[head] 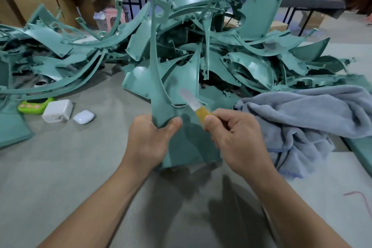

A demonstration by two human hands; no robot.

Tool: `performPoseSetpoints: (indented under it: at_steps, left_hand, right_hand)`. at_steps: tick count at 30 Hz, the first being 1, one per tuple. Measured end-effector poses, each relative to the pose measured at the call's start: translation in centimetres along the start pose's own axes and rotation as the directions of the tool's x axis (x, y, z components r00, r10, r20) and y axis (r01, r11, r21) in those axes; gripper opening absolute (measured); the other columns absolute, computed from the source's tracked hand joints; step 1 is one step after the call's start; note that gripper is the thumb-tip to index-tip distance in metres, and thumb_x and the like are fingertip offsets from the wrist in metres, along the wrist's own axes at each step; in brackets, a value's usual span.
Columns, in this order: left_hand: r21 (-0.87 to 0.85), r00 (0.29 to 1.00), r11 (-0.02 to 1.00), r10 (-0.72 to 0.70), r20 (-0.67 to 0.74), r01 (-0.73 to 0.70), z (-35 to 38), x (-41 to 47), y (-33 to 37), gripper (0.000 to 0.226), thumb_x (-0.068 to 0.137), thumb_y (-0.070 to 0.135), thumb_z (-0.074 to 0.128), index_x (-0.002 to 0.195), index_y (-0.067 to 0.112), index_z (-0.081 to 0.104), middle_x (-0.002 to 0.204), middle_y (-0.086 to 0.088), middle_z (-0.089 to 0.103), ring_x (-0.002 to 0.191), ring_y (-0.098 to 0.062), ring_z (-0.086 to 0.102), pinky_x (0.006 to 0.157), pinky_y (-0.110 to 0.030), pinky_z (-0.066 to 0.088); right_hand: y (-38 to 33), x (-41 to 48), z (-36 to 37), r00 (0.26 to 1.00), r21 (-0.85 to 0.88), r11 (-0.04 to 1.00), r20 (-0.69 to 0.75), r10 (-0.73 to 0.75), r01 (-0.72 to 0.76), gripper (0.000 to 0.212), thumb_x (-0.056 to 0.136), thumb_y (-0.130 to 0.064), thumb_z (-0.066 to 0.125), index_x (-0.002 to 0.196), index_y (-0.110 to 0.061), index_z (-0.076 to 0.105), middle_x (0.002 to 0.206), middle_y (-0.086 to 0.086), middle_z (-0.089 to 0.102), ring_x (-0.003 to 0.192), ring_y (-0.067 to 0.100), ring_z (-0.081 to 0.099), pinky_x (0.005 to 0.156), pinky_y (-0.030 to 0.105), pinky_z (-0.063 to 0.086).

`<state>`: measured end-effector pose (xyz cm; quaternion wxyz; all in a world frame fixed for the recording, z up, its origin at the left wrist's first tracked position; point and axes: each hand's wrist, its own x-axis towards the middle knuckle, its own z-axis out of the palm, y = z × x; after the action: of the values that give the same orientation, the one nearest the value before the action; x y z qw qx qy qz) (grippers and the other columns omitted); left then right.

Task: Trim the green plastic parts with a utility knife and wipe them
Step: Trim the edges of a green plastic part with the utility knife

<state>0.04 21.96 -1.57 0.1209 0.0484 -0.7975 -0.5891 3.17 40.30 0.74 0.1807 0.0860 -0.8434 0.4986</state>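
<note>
Green plastic part point(161, 106) gripped upright by the left hand point(149, 141); at its three o'clock the right hand point(233, 139) pinches the yellow utility knife point(201, 113).

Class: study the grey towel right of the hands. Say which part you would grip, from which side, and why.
Probably best to pinch a raised fold of the towel near its left edge, coming from above. It lies crumpled, so ridges stand proud of the table, while flatter parts offer little to pinch. That edge is nearest the right hand, which holds the utility knife.
</note>
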Motion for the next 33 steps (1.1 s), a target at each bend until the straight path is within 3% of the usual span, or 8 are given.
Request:
performPoseSetpoints:
  at_steps: [2,7,11,17,20,25,29,33]
  left_hand:
    - [-0.013,1.0,1.0,0.0,0.001,0.0,0.0,0.1,-0.1,0.036,0.064,0.056,0.074,0.08,0.024,0.072,0.065,0.002,0.072,0.056,-0.014,0.061,0.056,-0.045,0.056]
    - [-0.041,0.999,0.999,-0.007,0.038,0.009,0.0,0.0,-0.2,0.034,0.069,0.053,0.074,0.08,0.021,0.073,0.079,-0.01,0.074,0.057,-0.013,0.06,0.058,-0.049,0.056]
    - [-0.006,0.996,1.0,0.014,0.094,-0.013,0.2,-0.3,-0.2,0.019,0.071,0.054,0.072,0.081,0.038,0.075,0.071,0.006,0.075,0.056,-0.002,0.064,0.057,-0.036,0.056]
    - [-0.045,0.991,0.999,-0.01,0.131,0.016,0.1,-0.2,-0.3,0.038,0.064,0.063,0.071,0.083,0.031,0.078,0.08,-0.001,0.078,0.081,-0.024,0.076,0.069,-0.055,0.06]
    - [-0.051,0.989,0.999,-0.01,0.145,0.018,0.0,-0.2,-0.3,0.028,0.064,0.061,0.071,0.081,0.04,0.078,0.076,0.008,0.078,0.076,-0.016,0.076,0.071,-0.052,0.061]
    - [-0.028,0.991,0.999,-0.032,0.13,0.036,-0.2,-0.3,0.1,0.031,0.067,0.056,0.073,0.08,0.029,0.077,0.077,-0.004,0.077,0.078,-0.028,0.075,0.067,-0.055,0.059]
    - [-0.006,0.994,1.0,-0.018,0.109,0.019,-0.3,-0.6,0.4,0.033,0.069,0.053,0.073,0.081,0.022,0.074,0.078,-0.012,0.074,0.066,-0.029,0.071,0.062,-0.054,0.055]
    - [0.015,0.993,1.0,-0.007,0.12,0.005,-0.5,-0.8,0.7,0.03,0.07,0.052,0.072,0.083,0.026,0.074,0.079,-0.011,0.075,0.076,-0.034,0.072,0.065,-0.054,0.057]
  right_hand:
    - [0.1,-0.1,0.0,1.0,-0.123,0.992,-0.004,-0.002,0.002,0.038,0.099,-0.03,0.062,0.066,-0.012,0.055,0.052,-0.002,0.043,0.048,0.009,0.034,0.044,0.023,0.026]
    - [0.0,-0.6,-0.4,1.0,-0.135,0.991,0.002,-0.02,0.02,0.039,0.099,-0.026,0.064,0.064,-0.012,0.052,0.051,-0.003,0.039,0.048,0.009,0.034,0.045,0.022,0.025]
    - [-0.1,-0.7,-0.5,0.996,-0.198,0.98,-0.067,-0.05,0.036,0.041,0.099,-0.031,0.06,0.064,-0.011,0.05,0.056,0.004,0.043,0.05,0.016,0.036,0.047,0.024,0.026]
    - [0.0,-0.9,-0.6,0.998,-0.188,0.982,-0.057,-0.02,0.009,0.04,0.098,-0.026,0.062,0.062,-0.012,0.05,0.052,-0.002,0.04,0.048,0.01,0.035,0.045,0.02,0.026]
    - [0.3,-0.6,-0.9,0.998,-0.155,0.988,-0.052,-0.033,0.025,0.04,0.098,-0.022,0.063,0.061,-0.013,0.05,0.052,0.0,0.04,0.048,0.008,0.034,0.046,0.019,0.025]
    - [0.9,-0.2,-1.0,0.989,-0.117,0.993,-0.145,0.006,-0.023,0.037,0.098,-0.024,0.064,0.063,-0.012,0.061,0.055,0.003,0.051,0.049,0.008,0.039,0.046,0.025,0.029]
    - [1.0,-0.4,-0.6,1.0,-0.114,0.993,0.007,0.014,-0.013,0.039,0.098,-0.03,0.062,0.065,-0.01,0.058,0.058,0.008,0.049,0.049,0.007,0.035,0.046,0.03,0.028]
    - [1.3,0.2,-1.0,0.986,-0.139,0.989,-0.166,0.025,-0.048,0.036,0.098,-0.027,0.063,0.064,-0.016,0.062,0.054,-0.006,0.053,0.05,0.009,0.043,0.046,0.018,0.03]
